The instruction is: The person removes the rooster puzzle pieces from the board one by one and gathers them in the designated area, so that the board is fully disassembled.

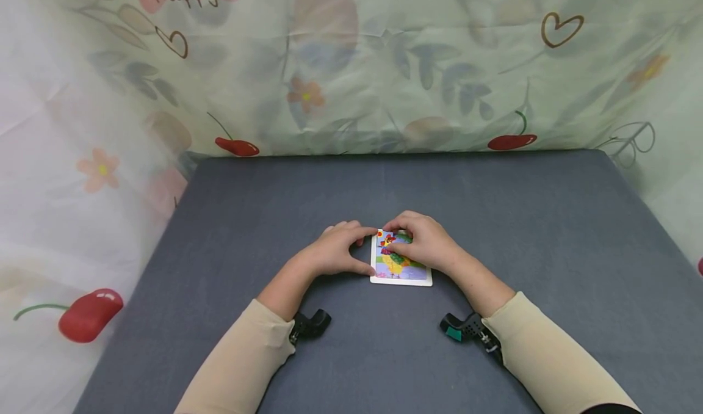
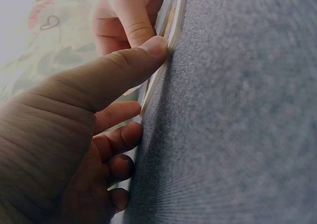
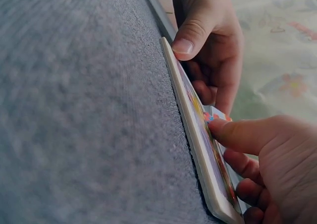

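Note:
A small picture puzzle (image 1: 403, 281) with a white frame and a bright chicken picture lies flat on the grey table. At its left side, my left hand (image 1: 337, 250) holds it between thumb and index finger, one fingertip at each left corner. My right hand (image 1: 431, 241) reaches over the picture from the right. Between its thumb and fingers it pinches a small puzzle piece (image 3: 214, 112), which tilts up from the picture in the right wrist view. The right hand hides the upper right part of the picture.
The table (image 1: 247, 206) has a grey cloth surface. Behind it and along the sides hangs a pale printed curtain (image 1: 384, 66) with cherries, leaves and hearts. A black wrist mount (image 1: 311, 324) sits at the left sleeve, another mount (image 1: 467, 328) at the right.

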`<control>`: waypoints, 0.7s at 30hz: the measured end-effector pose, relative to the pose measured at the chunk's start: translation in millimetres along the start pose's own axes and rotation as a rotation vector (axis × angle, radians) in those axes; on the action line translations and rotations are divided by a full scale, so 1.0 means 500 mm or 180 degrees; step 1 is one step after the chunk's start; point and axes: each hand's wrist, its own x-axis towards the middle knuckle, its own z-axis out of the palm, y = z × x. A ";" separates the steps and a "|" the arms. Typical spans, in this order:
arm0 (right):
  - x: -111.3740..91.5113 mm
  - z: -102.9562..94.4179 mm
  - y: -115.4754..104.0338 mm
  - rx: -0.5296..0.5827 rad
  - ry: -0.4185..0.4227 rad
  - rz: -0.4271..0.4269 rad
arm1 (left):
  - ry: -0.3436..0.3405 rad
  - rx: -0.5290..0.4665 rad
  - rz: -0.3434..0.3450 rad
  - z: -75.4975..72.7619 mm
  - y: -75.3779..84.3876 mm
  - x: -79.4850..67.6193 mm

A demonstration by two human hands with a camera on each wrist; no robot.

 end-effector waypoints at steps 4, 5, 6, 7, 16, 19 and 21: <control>0.001 0.001 0.003 -0.0079 0.0017 -0.0065 | 0.0008 -0.0003 0.0013 0.000 0.000 0.000; 0.001 0.002 0.003 -0.0101 0.0018 -0.0091 | 0.0005 0.0002 0.0008 0.001 0.000 0.000; 0.001 0.002 0.004 -0.0125 0.0020 -0.0118 | -0.0004 0.0006 0.0000 0.001 0.000 0.000; 0.001 0.003 0.004 -0.0147 0.0021 -0.0142 | -0.0010 0.0013 -0.0007 0.001 0.000 0.000; -0.002 0.003 0.005 -0.0210 -0.0010 -0.0197 | -0.0005 0.0015 -0.0015 -0.001 0.004 -0.002; -0.002 0.002 0.003 -0.0162 -0.0058 -0.0157 | 0.0002 0.0005 -0.0016 -0.002 0.006 -0.003; -0.001 0.000 0.003 -0.0114 -0.0091 -0.0116 | -0.0001 0.0005 -0.0021 -0.002 0.007 -0.002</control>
